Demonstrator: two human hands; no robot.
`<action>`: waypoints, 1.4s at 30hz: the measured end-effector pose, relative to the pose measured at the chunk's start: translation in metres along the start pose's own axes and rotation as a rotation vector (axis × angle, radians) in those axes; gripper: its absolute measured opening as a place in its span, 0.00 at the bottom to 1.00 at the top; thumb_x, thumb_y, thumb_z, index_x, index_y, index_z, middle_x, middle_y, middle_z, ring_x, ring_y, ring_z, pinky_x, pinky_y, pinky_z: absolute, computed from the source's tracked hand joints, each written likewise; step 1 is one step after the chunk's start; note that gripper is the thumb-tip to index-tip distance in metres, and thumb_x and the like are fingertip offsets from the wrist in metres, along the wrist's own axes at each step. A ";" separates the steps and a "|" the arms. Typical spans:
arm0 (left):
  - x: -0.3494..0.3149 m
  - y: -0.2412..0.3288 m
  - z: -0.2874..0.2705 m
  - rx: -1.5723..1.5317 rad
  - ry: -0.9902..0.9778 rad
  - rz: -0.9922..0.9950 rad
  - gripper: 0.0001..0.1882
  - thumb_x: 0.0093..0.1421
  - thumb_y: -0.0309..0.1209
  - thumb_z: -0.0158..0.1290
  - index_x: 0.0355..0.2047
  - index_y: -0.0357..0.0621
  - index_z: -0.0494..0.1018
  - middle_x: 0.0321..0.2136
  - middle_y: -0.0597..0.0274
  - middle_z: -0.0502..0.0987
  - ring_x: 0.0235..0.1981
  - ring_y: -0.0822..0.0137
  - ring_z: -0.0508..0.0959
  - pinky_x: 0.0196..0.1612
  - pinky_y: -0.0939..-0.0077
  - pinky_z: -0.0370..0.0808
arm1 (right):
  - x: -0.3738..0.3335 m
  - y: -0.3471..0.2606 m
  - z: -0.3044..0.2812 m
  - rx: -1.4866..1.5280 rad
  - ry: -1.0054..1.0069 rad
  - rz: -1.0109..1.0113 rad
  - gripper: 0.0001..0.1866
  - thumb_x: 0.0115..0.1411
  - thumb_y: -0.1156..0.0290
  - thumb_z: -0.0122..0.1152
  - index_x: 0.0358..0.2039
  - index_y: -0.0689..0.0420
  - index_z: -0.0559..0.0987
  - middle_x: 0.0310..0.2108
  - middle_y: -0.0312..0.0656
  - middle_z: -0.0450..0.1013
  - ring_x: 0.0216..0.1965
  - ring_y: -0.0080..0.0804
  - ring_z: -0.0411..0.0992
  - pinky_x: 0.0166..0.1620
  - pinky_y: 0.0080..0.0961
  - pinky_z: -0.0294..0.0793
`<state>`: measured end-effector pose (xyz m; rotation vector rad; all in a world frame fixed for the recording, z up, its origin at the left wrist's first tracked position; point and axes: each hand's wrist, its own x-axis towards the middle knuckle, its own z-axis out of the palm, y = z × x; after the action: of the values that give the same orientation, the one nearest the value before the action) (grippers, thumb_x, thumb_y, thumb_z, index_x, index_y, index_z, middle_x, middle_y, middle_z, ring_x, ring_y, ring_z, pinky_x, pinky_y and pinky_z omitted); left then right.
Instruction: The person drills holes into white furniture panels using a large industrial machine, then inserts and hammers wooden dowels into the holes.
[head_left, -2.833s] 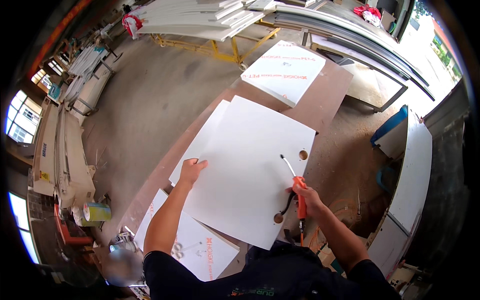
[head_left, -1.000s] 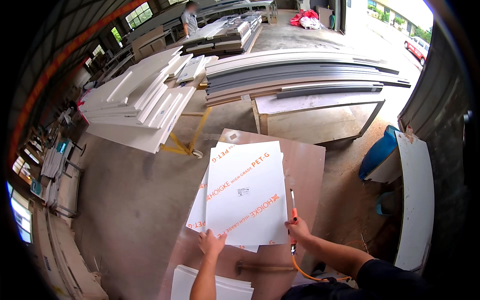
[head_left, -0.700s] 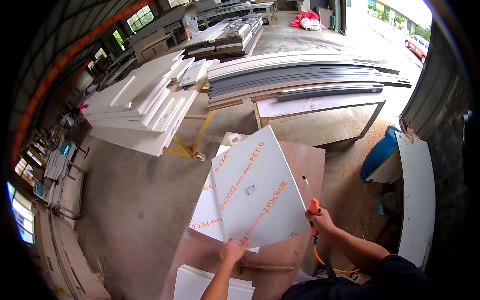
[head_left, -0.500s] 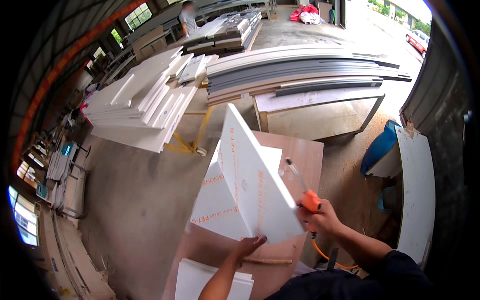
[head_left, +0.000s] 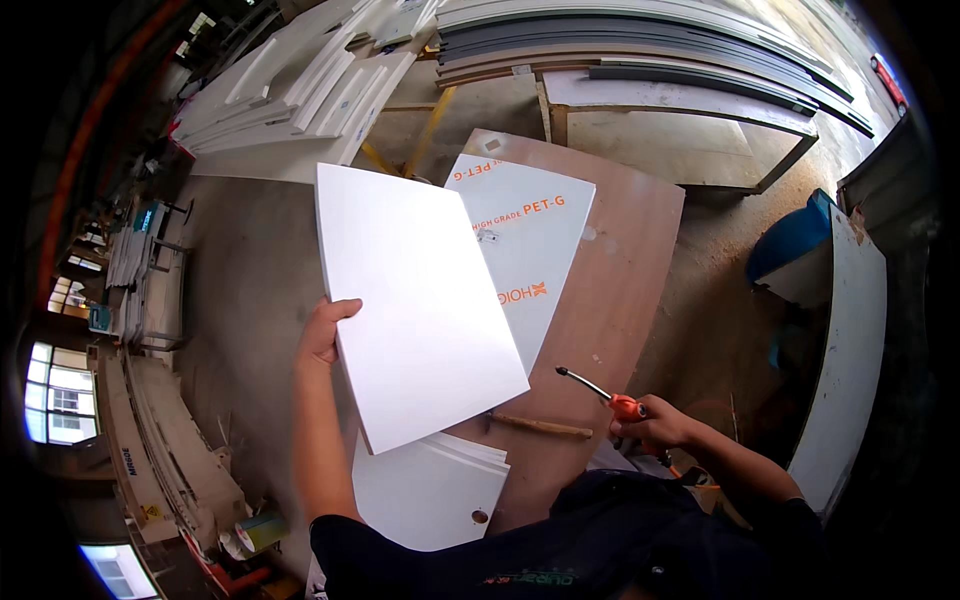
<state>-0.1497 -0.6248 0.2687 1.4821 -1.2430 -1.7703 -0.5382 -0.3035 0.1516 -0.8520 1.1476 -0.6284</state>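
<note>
My left hand (head_left: 328, 330) grips a plain white panel (head_left: 420, 300) by its left edge, thumb on the upper face. The panel is tilted above the workbench (head_left: 635, 250). In my right hand (head_left: 662, 425) is an orange air blow gun (head_left: 627, 407), its thin metal nozzle pointing left toward the panel's lower right corner, apart from it. Beneath and beyond the held panel lies another panel (head_left: 565, 225) with orange print on its surface, partly covered. A wooden handle (head_left: 545, 427) rests on the bench near me. At the near left, a stack of white panels (head_left: 430, 500) is partly hidden.
Long white and grey boards (head_left: 640, 50) lie on a stand (head_left: 680, 95) at the back. White panels (head_left: 290, 130) are piled at the back left. A blue bin (head_left: 790, 240) and an upright board (head_left: 845, 330) stand at the right.
The held panel has swung from steeply upright with its printed side showing to a flatter tilt, plain white face showing. My left hand moved to its left edge; the blow gun dropped lower, away from the panel.
</note>
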 end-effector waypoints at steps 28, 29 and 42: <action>-0.194 -0.153 0.266 -0.470 -0.722 0.060 0.37 0.43 0.33 0.54 0.56 0.34 0.61 0.47 0.46 0.71 0.46 0.48 0.74 0.47 0.56 0.74 | -0.280 0.212 0.072 0.782 0.965 -0.424 0.17 0.60 0.62 0.61 0.43 0.60 0.76 0.35 0.39 0.76 0.34 0.26 0.75 0.41 0.25 0.73; -0.205 -0.158 0.282 -0.461 -0.760 0.027 0.37 0.43 0.34 0.53 0.56 0.34 0.61 0.47 0.46 0.71 0.46 0.49 0.74 0.47 0.56 0.74 | -0.295 0.223 0.085 0.766 1.036 -0.473 0.17 0.59 0.62 0.61 0.43 0.60 0.76 0.35 0.39 0.76 0.34 0.25 0.75 0.41 0.25 0.73; -0.322 -0.319 0.519 -0.033 -1.176 -0.398 0.24 0.44 0.28 0.51 0.44 0.32 0.70 0.36 0.53 0.77 0.37 0.56 0.78 0.46 0.63 0.76 | -0.448 0.393 0.297 1.631 1.944 -0.761 0.13 0.60 0.65 0.56 0.42 0.58 0.75 0.33 0.40 0.75 0.32 0.31 0.75 0.37 0.29 0.73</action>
<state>-0.5023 -0.0484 0.1337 0.5816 -1.4071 -3.1022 -0.3898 0.3435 0.1039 1.2552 1.1502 -2.7463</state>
